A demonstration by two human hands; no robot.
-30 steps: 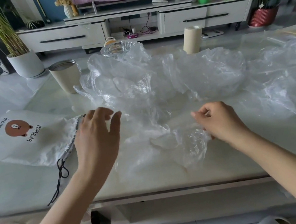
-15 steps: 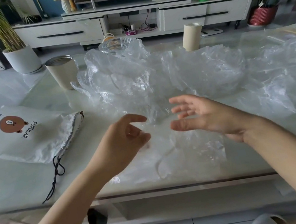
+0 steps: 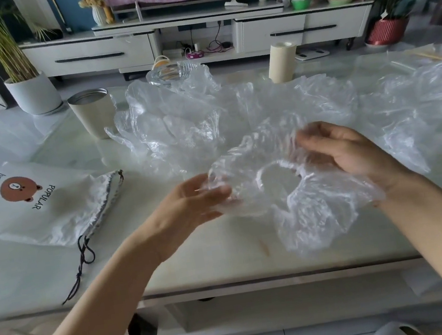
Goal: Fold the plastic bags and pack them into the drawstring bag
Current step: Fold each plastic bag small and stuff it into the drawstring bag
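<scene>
Centre frame, the left hand (image 3: 190, 203) and right hand (image 3: 347, 154) each curled round a clear plastic bag (image 3: 306, 212), held above the table (image 3: 221, 256), seemingly to spread it for folding.

Two hands, left hand (image 3: 190, 202) and right hand (image 3: 343, 152), hold one plastic bag (image 3: 300, 207). Left of it lies one drawstring bag (image 3: 48, 210). Behind it sit one cup (image 3: 93, 114), one bowl (image 3: 171, 73), one paper roll (image 3: 281, 62), and a heap of bags (image 3: 179, 124) I cannot count.

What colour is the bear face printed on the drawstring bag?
The bear face is brown, on the white drawstring bag; head view.
</scene>
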